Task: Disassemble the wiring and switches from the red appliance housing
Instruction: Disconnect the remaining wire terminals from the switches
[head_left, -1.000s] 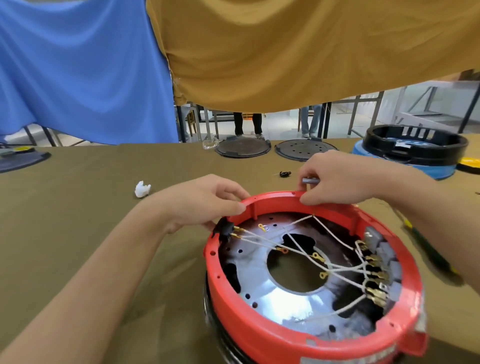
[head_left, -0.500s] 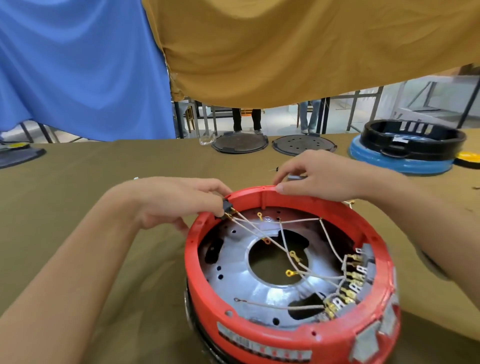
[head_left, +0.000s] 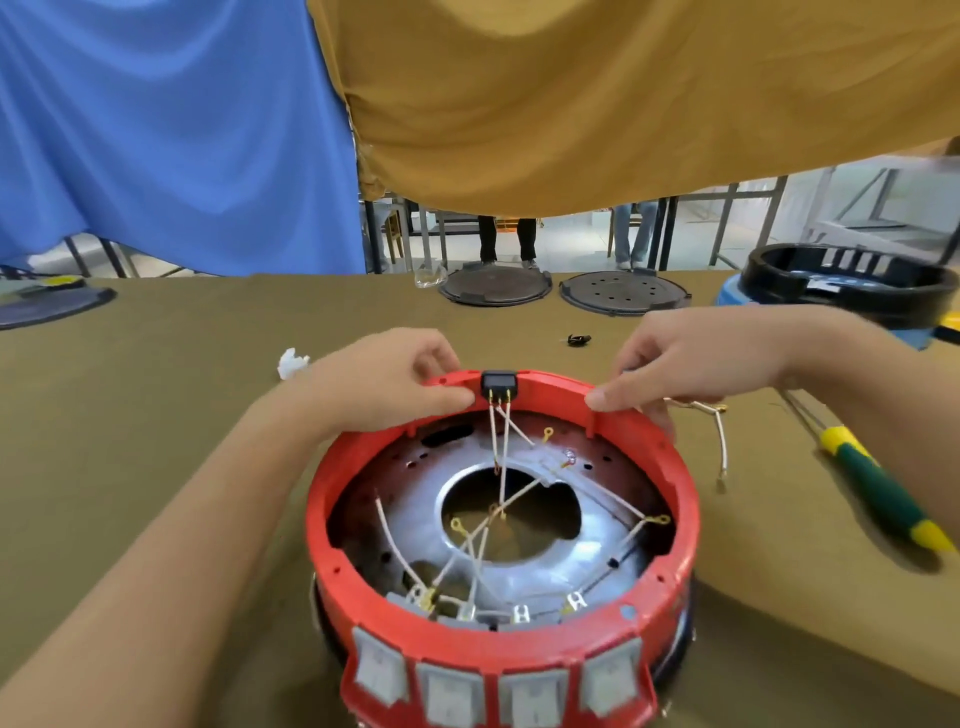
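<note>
olive tbl cloth (head_left: 156, 415), blue curtain (head_left: 156, 130), tan curtain (head_left: 623, 93)

Housing (head_left: 498, 644) stands on the table (head_left: 156, 441) directly before you; your left hand (head_left: 384, 384) and right hand (head_left: 696, 358) sit on its far rim, either side of the switch (head_left: 499, 383) seated on that rim, with wires (head_left: 498, 457) running from the switch down inside. Screwdriver (head_left: 883, 493) lies right of the housing and a loose wire (head_left: 719, 441) just beside its right wall. Two discs (head_left: 496, 287) (head_left: 623, 293) lie behind the housing at the table's far edge, a small wad (head_left: 292, 362) to its far left.
</note>
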